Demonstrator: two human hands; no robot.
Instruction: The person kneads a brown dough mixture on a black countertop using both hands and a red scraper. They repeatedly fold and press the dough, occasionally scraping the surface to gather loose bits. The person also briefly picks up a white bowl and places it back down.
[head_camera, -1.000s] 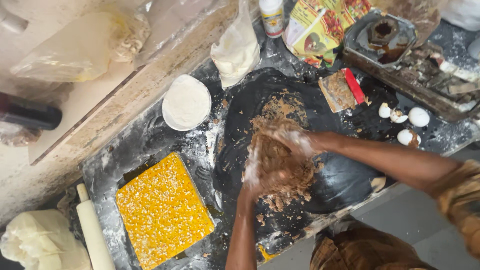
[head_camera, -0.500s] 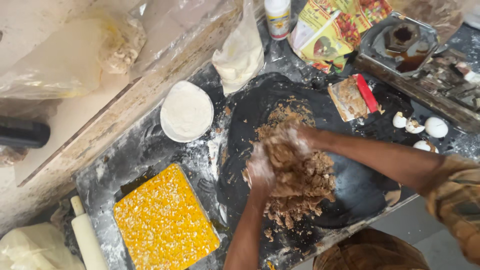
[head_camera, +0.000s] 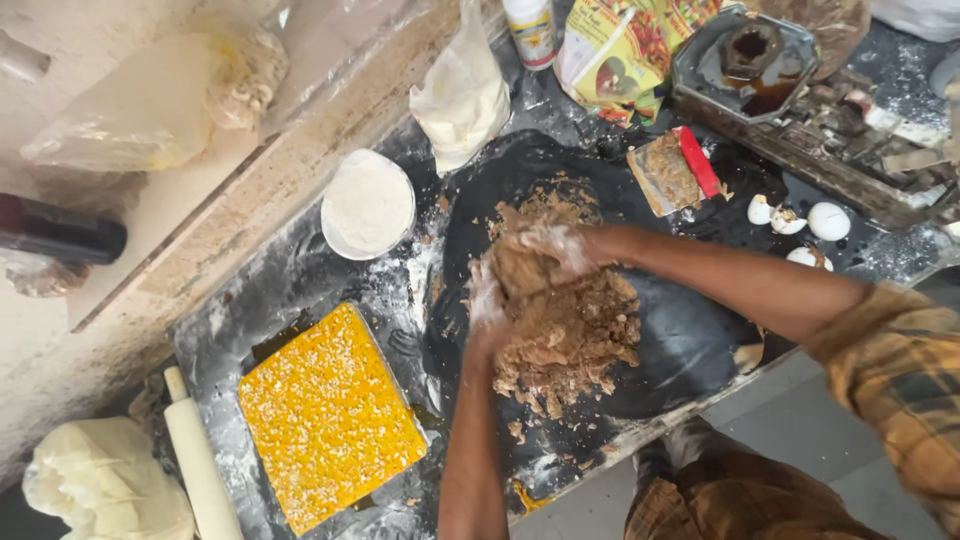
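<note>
A crumbly brown dough mass (head_camera: 575, 330) lies on a black sheet (head_camera: 690, 340) spread over the worktop. My left hand (head_camera: 487, 303), dusted with flour, presses into the dough's left side. My right hand (head_camera: 548, 250) grips a lump of the dough at its upper edge, fingers curled around it. Both hands touch the same mass, close together. Loose crumbs lie scattered around the heap, above it and below it.
A white bowl of flour (head_camera: 367, 203) and a bag of flour (head_camera: 463, 95) stand upper left. A yellow speckled slab (head_camera: 330, 415) and a rolling pin (head_camera: 200, 465) lie lower left. A red-handled scraper (head_camera: 675, 168), egg shells (head_camera: 800, 222) and a dark tray (head_camera: 745, 60) sit at the right.
Both hands have shifted up and left across the dough, drawing a lump together at its upper edge. The camera view has drifted slightly.
</note>
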